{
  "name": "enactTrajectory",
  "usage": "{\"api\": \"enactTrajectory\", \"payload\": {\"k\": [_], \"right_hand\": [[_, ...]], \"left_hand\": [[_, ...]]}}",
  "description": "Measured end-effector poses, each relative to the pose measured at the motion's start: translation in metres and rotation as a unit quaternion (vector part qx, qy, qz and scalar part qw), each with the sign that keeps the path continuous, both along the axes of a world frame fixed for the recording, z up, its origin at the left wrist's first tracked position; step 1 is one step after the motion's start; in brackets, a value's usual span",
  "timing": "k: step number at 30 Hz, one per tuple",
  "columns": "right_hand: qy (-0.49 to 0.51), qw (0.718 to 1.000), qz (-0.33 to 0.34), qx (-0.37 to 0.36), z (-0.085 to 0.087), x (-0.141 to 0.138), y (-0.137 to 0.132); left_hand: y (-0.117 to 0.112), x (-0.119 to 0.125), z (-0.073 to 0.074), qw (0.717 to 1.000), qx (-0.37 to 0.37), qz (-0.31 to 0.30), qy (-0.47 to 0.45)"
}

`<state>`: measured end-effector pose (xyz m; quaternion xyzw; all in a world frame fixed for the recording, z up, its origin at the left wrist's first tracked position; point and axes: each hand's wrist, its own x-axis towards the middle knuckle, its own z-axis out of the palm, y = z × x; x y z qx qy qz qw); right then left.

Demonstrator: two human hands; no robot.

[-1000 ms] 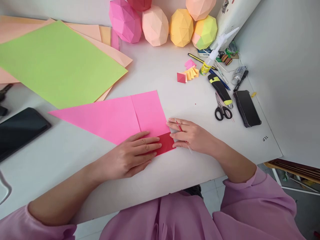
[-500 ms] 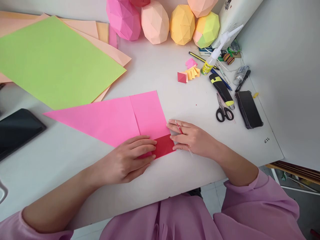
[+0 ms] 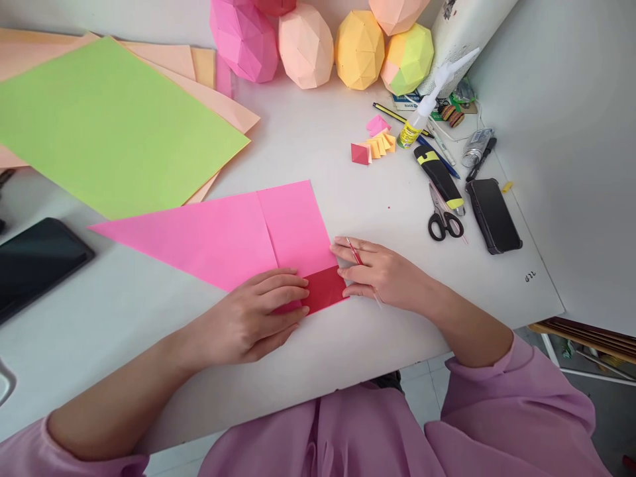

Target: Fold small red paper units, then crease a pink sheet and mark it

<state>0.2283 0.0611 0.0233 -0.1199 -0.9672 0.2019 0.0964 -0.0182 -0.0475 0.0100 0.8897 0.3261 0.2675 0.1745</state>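
A large pink sheet (image 3: 293, 218), with a crease or overlapping edge across it, lies flat on the desk and tapers to a point at the left. On its near right corner is a smaller dark red paper piece (image 3: 325, 289). My left hand (image 3: 258, 315) rests on the red and pink paper, fingers stretched out and holding nothing. At the paper's right edge my right hand (image 3: 382, 271) touches with its fingertips. Between its fingers sits a thin red pen (image 3: 354, 250) with a metal tip and a clear tail.
Green and peach sheets (image 3: 124, 126) are piled at the left, above a dark phone (image 3: 44, 262). Faceted paper balls (image 3: 305, 46) line the back. Small folded pieces (image 3: 380, 144), a glue bottle (image 3: 412, 129), a box cutter (image 3: 440, 179), scissors (image 3: 446, 224) and another phone (image 3: 493, 215) lie right.
The whole view shifts very slightly. Both hands, the red piece and the pink sheet stay in place relative to each other.
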Motion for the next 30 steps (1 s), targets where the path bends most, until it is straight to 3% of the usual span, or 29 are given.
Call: {"api": "enactTrajectory", "payload": {"k": [18, 30], "right_hand": [[0.008, 1.000, 0.003, -0.013, -0.0001, 0.0000, 0.0016], [0.015, 1.000, -0.001, -0.016, -0.0007, -0.0002, 0.0021]], "left_hand": [[0.0038, -0.0027, 0.0084, 0.999, -0.011, -0.004, 0.035], [0.0032, -0.0043, 0.0057, 0.999, 0.002, -0.013, 0.047]]}}
